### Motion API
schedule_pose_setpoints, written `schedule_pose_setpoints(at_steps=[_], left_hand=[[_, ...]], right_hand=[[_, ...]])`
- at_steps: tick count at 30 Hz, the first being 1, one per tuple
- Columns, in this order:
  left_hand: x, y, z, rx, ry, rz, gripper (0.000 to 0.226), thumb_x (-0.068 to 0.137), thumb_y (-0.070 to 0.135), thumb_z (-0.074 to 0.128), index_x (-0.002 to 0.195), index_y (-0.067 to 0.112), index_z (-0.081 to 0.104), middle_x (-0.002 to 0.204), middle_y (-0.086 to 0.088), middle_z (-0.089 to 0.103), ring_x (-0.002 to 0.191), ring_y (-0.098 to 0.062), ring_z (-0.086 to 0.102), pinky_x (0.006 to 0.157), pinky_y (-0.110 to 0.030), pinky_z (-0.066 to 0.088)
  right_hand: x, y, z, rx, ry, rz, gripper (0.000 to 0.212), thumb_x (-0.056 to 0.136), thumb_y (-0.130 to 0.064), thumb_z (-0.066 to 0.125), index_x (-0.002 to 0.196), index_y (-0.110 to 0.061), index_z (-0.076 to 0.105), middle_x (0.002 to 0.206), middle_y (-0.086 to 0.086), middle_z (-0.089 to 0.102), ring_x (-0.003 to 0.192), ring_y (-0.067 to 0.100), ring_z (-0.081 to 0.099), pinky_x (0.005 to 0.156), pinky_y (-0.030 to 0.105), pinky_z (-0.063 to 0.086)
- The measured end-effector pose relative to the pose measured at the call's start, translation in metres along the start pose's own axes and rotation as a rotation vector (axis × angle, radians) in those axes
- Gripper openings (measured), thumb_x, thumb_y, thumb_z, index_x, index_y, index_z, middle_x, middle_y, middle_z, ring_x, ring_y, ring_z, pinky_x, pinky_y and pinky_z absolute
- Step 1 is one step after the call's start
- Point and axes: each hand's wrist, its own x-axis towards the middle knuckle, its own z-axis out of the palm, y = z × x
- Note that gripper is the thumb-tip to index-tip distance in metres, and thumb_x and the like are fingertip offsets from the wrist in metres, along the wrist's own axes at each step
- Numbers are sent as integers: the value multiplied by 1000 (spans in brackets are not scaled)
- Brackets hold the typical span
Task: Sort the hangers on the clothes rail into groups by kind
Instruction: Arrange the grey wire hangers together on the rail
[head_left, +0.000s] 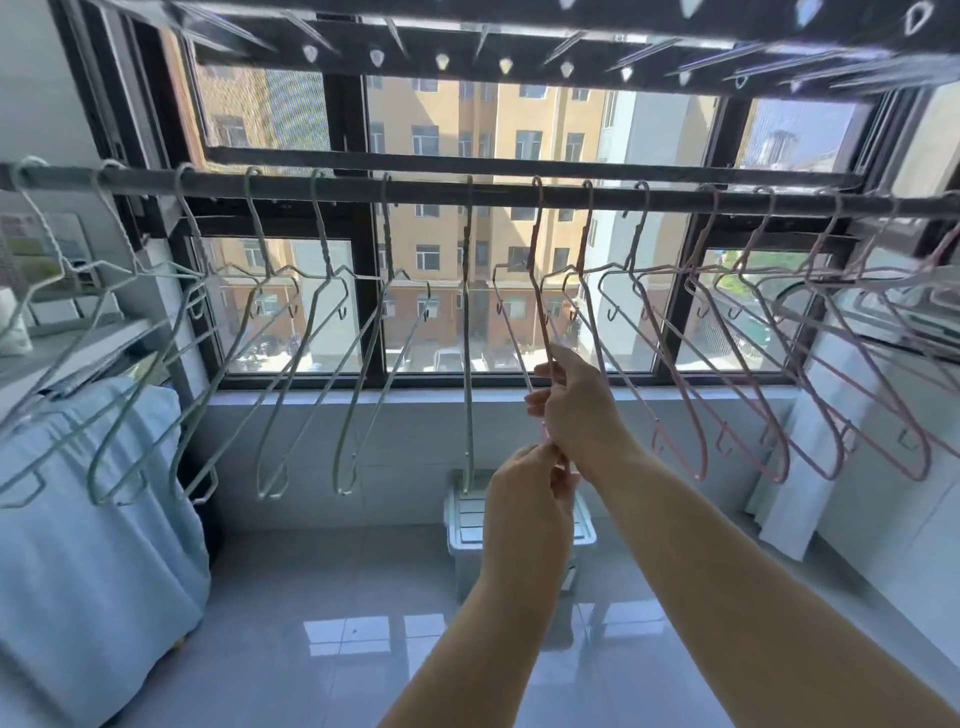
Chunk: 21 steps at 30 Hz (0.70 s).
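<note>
A dark clothes rail (415, 188) runs across the window. Several pale green wire hangers (291, 364) hang along its left half, and several pink wire hangers (769, 374) hang along its right half. The leftmost pink hanger (537, 270) hangs edge-on near the middle of the rail. My right hand (571, 400) grips that hanger's arms partway down. My left hand (530, 499) pinches its lower end just below. The part between my hands is hidden.
A grey lidded plastic box (467, 525) stands on the tiled floor under the window sill. A light blue cloth-covered object (93, 545) fills the left side. A white appliance or cabinet (883, 441) sits at the right. A drying rack (519, 47) hangs overhead.
</note>
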Motion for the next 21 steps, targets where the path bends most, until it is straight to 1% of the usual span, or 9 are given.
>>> schedule_pose_setpoints(at_steps=[2,4,7,9,11,14,16,18,21], left_hand=[[-2,-1,-4,-3,-49,-14,10,77,12,69,87,11,68,77,1,66,68,-8,59,64,-3,41],[-7,-5,-12,-42,-82,-13,29,74,15,73,102,18,66,81,8,62,74,-4,60,71,-5,45],[-14,-12,-33,-111,23,-23,47,70,15,74,115,23,61,92,15,61,83,0,63,81,-6,47],[-16,-16,-49,-118,140,-11,43,70,15,75,111,19,64,91,14,62,81,-2,65,79,-5,46],[-14,-19,-62,-87,245,25,40,69,13,75,108,15,65,91,11,61,80,-2,62,78,-2,44],[-11,-30,-74,-34,269,6,46,71,14,73,115,10,60,100,9,56,88,-2,55,86,-4,39],[-12,-40,-77,-40,199,-60,51,72,18,73,120,11,56,102,7,58,88,-5,56,83,-3,40],[-15,-48,-77,-18,129,-86,51,73,21,72,121,13,55,106,2,65,85,-6,60,77,-2,43],[-16,-53,-74,1,69,-106,51,76,19,70,124,14,53,112,-2,66,92,-5,60,85,-12,46]], right_hand=[[1,0,0,-20,-3,5,48,89,7,33,135,-10,38,101,0,52,92,21,59,88,38,51],[1,-2,0,-134,0,-20,50,92,1,35,140,-10,32,120,9,51,108,23,53,91,33,45],[-6,-12,0,-288,79,-188,54,93,-7,43,144,-11,25,144,8,35,134,21,34,106,23,26],[-11,-23,5,-343,137,-344,51,93,-7,47,141,-13,33,142,3,41,132,17,38,99,14,24],[-14,-33,16,-349,84,-374,47,92,-9,48,138,-15,39,140,2,45,128,18,45,100,17,31],[-14,-41,35,-315,-112,-211,48,93,-14,48,139,-12,35,140,10,45,128,24,44,107,35,37],[-13,-41,43,-307,-180,-123,49,94,-14,46,140,-8,30,140,13,43,127,27,43,104,36,38],[-9,-39,48,-270,-165,-81,46,95,-10,44,138,-6,29,138,13,43,115,24,48,88,28,40],[-5,-32,55,-198,-126,-16,47,94,-8,42,138,-7,26,135,13,42,95,21,49,65,20,38]])
